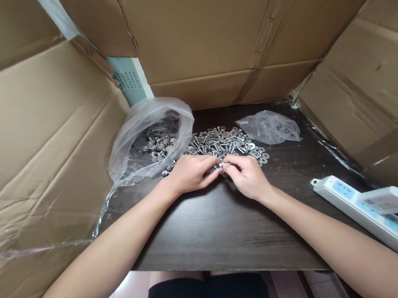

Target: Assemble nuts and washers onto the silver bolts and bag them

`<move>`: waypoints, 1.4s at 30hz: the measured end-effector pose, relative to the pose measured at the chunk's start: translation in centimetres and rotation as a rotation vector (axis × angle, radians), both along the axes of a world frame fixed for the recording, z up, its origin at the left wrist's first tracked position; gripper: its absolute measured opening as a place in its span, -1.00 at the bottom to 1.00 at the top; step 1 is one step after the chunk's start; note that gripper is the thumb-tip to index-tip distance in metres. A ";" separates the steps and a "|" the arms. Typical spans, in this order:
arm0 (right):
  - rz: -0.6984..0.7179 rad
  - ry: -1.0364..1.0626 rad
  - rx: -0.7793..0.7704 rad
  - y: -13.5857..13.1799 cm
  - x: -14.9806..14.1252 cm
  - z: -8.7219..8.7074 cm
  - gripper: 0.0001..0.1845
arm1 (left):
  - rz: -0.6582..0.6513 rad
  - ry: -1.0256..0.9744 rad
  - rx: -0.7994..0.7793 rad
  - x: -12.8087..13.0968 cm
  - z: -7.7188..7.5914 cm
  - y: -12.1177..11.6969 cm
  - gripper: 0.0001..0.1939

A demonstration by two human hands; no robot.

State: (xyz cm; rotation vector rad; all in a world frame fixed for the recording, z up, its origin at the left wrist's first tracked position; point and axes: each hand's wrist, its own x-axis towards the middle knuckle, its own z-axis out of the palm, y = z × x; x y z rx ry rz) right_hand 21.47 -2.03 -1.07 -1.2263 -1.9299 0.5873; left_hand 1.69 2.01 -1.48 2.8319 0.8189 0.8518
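**Small metal fastener (222, 164) pinched at the near edge of a heap of bolts and washers (216, 141)**

Seen from the room, two bare hands come together right at the front of the heap, with the small metal fastener between their fingertips. Its long axis seems to run sideways, from one hand to the other; which end is the head, I cannot tell behind the fingers. Left of the heap, and touching it, a clear plastic bag (120, 159) stands with its mouth wide open, washered bolts (159, 148) gathered inside. Right of the heap lies a crumpled clear bag (273, 128), faint ring shapes showing through its film. The left hand (193, 172) is turned knuckles up, its fingers curled and its thumb and forefinger pinching the fastener. The right hand (249, 176) meets it, thumb and forefinger pressed on the same piece. Both forearms slant inward toward the heap across the dark tabletop (207, 228). Nearer than the heap and well to its right, a white power strip (346, 200) carries a plugged-in adapter (385, 200).
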 end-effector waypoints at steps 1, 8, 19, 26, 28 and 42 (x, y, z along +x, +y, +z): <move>0.000 -0.001 -0.002 0.0 0.0 0.0 -0.73 | -0.003 0.002 0.001 0.0 0.0 0.0 -0.72; 0.012 -0.024 -0.020 0.0 0.1 0.0 -0.67 | 0.012 0.012 -0.009 0.0 0.2 -0.1 -0.69; -0.004 -0.004 -0.024 0.0 0.0 -0.1 -0.75 | 0.021 -0.001 -0.009 0.0 0.1 -0.1 -0.68; 0.006 0.004 -0.007 0.2 0.1 -0.3 -0.76 | 0.017 0.016 -0.018 0.1 -0.1 -0.1 -0.69; 0.005 -0.007 -0.009 0.2 0.1 -0.3 -0.71 | 0.016 0.015 -0.021 0.1 -0.1 -0.1 -0.69; -0.015 0.020 -0.050 0.1 0.1 -0.2 -0.79 | 0.046 0.019 -0.050 0.1 0.0 -0.1 -0.68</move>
